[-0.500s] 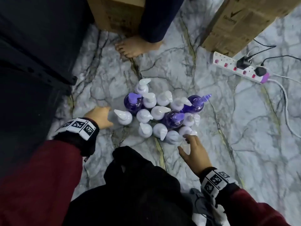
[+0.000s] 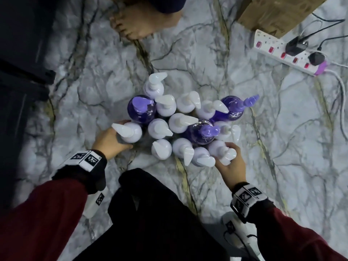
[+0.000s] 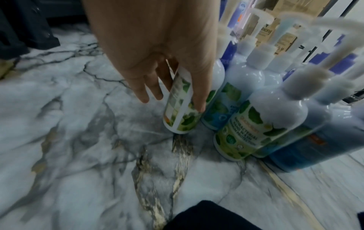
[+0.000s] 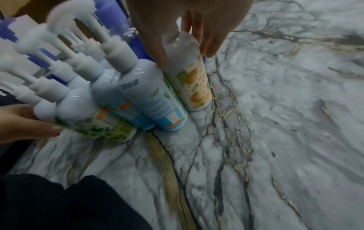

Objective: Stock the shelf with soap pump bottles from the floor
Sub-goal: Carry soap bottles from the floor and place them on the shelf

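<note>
The step in hand is the pick-up: both hands are at the cluster of soap pump bottles (image 2: 184, 119) standing upright and packed close on the marble floor (image 2: 282, 166), near the middle of the head view. No shelf can be made out for sure in that view; the left wrist view shows what may be stocked racking behind the bottles, too blurred to be sure of.

The left hand (image 2: 110, 139) is at 9 o'clock of the cluster, fingers curled round the green-leaf bottle (image 3: 182, 101), the outermost white one on that side. The bottle looks tilted away from its neighbours, though the wide lens may exaggerate that, and I cannot tell whether its base has left the floor.

The right hand (image 2: 230, 162) is at 5 o'clock, thumb and fingers wrapped about the shoulder of the orange-label bottle (image 4: 190, 74), which stands on the floor just beside a blue-label one.

Three purple bottles (image 2: 142, 108) sit deeper in the group, at 10, 2 and the centre. A power strip (image 2: 288, 53) lies well apart at 2 o'clock, a cardboard box (image 2: 278, 14) at 1, and another person's bare foot (image 2: 143, 23) at 12.

Next, I judge, each bottle should be lifted straight up, since the pump heads overlap their neighbours and a sideways pull could topple the pack, then carried to the shelf
</note>
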Motion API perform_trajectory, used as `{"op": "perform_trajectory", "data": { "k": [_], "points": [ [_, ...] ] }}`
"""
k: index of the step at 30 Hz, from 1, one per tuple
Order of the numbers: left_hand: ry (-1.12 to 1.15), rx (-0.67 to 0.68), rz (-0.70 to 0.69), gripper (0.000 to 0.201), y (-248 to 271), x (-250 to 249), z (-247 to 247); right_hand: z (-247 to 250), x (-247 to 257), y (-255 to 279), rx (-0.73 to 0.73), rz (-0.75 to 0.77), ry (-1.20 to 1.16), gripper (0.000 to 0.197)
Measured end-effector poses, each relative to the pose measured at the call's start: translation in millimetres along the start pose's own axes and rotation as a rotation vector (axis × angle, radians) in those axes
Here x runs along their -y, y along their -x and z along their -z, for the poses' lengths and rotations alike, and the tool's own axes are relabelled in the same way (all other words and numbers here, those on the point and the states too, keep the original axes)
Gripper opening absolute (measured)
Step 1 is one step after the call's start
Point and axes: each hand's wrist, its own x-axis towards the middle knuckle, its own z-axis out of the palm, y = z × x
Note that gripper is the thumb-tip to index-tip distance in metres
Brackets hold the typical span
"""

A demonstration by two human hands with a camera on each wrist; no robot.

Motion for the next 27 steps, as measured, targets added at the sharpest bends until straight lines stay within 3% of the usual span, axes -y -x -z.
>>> {"op": "perform_trajectory", "data": {
  "k": [2, 6, 8, 11, 14, 17, 22, 27],
  "points": [
    [0.065, -0.031, 0.009, 0.073, -3, 3, -5, -4, -1, -8, 0.047, -0.042, 0.046, 0.091],
    [0.096, -0.061, 0.042, 0.076, -10, 8, -19, -6, -2, -17, 0.073, -0.051, 0.070, 0.092],
    [0.133, -0.082, 0.073, 0.075, -10, 6, -22, -9, -2, -20, 0.082, -0.032, 0.074, 0.079],
    [0.137, -0.110, 0.005, 0.084, -11, 8, -25, -13, -5, -28, 0.077, 0.000, 0.092, 0.050],
    [0.153, -0.109, -0.013, 0.079, -14, 13, -27, -18, -13, -36, 0.101, 0.030, 0.109, 0.037],
    [0.149, -0.120, -0.039, 0.064, -14, 14, -27, -16, -14, -36, 0.097, 0.028, 0.141, 0.045],
    [0.142, -0.046, -0.009, 0.070, -1, 8, -18, -10, -9, -20, 0.094, -0.035, 0.103, 0.079],
    [0.157, -0.032, -0.069, 0.060, 24, -11, 6, 4, -2, 3, 0.027, -0.016, 0.055, 0.070]
  ]
}}
